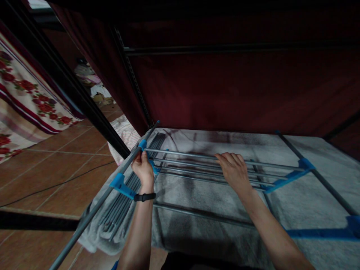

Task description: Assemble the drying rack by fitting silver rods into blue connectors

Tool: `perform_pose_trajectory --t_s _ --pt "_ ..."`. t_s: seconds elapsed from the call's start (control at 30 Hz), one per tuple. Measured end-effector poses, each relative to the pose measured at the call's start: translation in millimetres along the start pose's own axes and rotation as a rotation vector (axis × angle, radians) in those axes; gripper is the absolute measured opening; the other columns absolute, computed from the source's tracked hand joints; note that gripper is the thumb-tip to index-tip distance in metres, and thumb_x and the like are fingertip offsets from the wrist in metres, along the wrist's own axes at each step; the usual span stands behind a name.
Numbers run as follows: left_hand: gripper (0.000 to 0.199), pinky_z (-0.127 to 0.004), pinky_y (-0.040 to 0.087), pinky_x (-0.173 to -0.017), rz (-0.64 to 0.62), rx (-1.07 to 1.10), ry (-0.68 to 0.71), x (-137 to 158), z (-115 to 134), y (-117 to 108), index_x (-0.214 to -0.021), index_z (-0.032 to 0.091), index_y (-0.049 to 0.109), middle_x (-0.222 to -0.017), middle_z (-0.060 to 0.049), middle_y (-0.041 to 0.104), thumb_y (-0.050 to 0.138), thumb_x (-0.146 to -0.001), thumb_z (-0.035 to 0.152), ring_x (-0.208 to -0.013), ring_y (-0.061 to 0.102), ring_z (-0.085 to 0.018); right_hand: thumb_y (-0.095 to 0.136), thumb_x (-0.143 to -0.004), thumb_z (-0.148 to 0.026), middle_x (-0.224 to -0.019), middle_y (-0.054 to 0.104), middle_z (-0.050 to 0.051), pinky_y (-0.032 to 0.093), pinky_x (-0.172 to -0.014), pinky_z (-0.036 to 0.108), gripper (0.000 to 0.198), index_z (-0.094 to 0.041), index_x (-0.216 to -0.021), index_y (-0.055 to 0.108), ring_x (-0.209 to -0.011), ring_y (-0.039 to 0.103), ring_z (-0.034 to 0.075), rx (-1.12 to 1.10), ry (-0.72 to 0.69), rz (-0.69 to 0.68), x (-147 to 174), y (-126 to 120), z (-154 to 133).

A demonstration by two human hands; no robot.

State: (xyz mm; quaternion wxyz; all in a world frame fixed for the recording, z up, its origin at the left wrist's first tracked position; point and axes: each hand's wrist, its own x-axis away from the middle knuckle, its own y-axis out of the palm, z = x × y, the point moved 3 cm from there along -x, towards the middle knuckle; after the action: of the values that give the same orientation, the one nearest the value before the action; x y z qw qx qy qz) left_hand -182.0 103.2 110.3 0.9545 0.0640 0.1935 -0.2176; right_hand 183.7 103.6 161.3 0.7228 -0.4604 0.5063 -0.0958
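Observation:
A metal drying rack frame with grey tubes and blue plastic brackets stands over the grey blanket. My left hand (143, 170) is closed at the left upright pole (92, 212), around the blue bracket (152, 165) where the cross rods end; its fingertips are partly hidden. On the right, my right hand (233, 168) wraps over the top cross rod (185, 153), with several parallel rods below it. The rods' far ends sit in another blue bracket (289, 179) joined to the right upright pole (332, 191). A lower blue bracket (120, 185) is on the left pole.
A bundle of loose grey rods (116, 210) lies on the grey blanket (202, 228) at left. Behind hangs a dark red curtain (225, 90). A black post (70, 82) slants at left beside floral cloth (33, 101). A thin cable (70, 181) crosses the tiled floor.

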Motion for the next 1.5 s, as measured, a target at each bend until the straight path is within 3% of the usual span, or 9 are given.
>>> perform_pose_trajectory --t_s 1.13,1.5 --pt "0.035 -0.046 0.048 -0.113 0.022 0.020 0.011 -0.6 -0.6 -0.2 -0.115 0.011 0.073 -0.117 -0.015 0.077 0.062 -0.089 0.031 -0.114 0.071 -0.027 0.050 -0.106 -0.021 -0.096 0.071 0.007 0.039 -0.083 0.035 0.025 -0.019 -0.123 0.069 -0.087 0.062 0.022 -0.009 -0.100 -0.098 -7.8 -2.9 7.0" --pt "0.037 -0.044 0.050 -0.107 0.076 -0.026 0.025 -7.4 -8.1 0.1 -0.105 0.011 0.068 -0.107 -0.012 0.074 0.064 -0.080 0.037 -0.104 0.069 -0.027 0.048 -0.108 -0.024 -0.107 0.072 0.007 0.043 -0.083 0.032 0.024 -0.022 -0.119 0.070 -0.092 0.066 0.020 -0.103 -0.022 -0.317 -20.8 -10.1 10.5"
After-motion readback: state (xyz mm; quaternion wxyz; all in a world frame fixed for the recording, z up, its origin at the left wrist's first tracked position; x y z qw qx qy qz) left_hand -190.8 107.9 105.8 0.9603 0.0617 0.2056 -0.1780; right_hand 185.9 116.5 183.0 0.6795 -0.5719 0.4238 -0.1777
